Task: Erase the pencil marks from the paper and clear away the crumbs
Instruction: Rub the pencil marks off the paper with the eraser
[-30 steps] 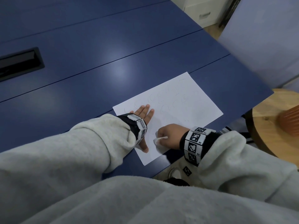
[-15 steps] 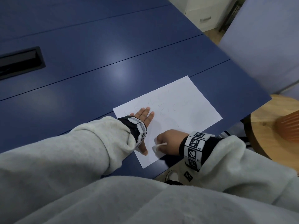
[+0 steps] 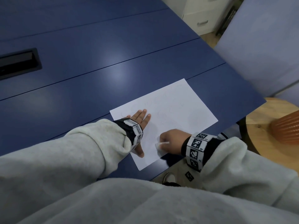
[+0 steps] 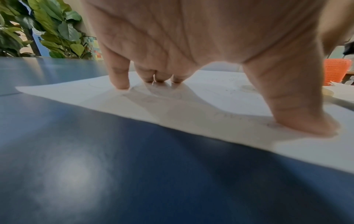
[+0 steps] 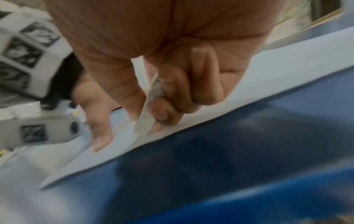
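Blue bench is filling most of my view, with a dark slot set into it far off to the left and a wooden stool standing past its right corner. I am keeping the paper near the bench's front edge, its near corner almost at the lip. My left hand is lying flat on the sheet's left part, fingers straight and spread, thumb pressing closer to me, so its grip is wide and holding nothing, only pinning. My right hand is curling tightly round a thin white eraser, whose tip is touching the paper's near part, just right of the left thumb; the right wrist view is blurring, yet it shows the fingers pinching the grey-smudged eraser against the sheet. Faint pencil marks are showing across the middle and far part of the paper, so I am judging the rubbing as far from finished. Crumbs are too small for me to tell. My worry is the near corner: the eraser is working close to the unpinned edge, and a hard stroke toward me could buckle or tear the sheet or drag it over the lip. Rubbing with the dirty face could also be smearing graphite instead of lifting it.
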The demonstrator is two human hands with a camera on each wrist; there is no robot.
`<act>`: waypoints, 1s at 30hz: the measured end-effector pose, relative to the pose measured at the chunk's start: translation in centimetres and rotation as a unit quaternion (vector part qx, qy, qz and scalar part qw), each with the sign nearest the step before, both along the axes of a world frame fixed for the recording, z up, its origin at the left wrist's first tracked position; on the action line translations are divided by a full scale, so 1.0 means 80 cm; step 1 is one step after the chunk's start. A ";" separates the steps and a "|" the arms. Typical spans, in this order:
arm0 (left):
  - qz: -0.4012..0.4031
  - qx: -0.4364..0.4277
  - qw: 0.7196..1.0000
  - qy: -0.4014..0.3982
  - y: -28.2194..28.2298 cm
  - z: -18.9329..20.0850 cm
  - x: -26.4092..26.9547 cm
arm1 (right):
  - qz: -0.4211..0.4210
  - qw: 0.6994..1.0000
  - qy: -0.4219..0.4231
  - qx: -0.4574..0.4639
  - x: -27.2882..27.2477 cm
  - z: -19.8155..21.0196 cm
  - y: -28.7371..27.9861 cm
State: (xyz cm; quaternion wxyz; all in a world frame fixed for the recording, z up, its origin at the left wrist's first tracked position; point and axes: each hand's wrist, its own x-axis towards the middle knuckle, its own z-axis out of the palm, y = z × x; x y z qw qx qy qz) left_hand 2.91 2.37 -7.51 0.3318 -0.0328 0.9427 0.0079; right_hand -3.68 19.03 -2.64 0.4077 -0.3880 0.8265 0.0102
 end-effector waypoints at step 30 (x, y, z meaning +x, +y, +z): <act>0.145 0.042 0.988 -0.009 -0.017 0.052 0.052 | -0.224 0.962 -0.044 -0.150 -0.067 0.006 0.039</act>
